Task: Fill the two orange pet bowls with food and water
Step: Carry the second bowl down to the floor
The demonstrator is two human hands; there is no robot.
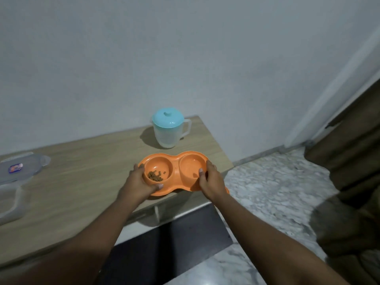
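Both hands' grip [141, 181] [209, 179] on double bowl [176, 171], near rim hidden

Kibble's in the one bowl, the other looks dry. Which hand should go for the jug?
Probably the right hand: it grips the empty-bowl end of the orange double bowl, and the jug stands behind with its handle turned right. The left hand can steady the kibble end.

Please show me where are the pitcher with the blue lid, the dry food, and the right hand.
pitcher [167, 134]: head view, on its clear body below the lid.
dry food [154, 175]: head view, on the brown pile in the left bowl.
right hand [209, 179]: head view, on its back.
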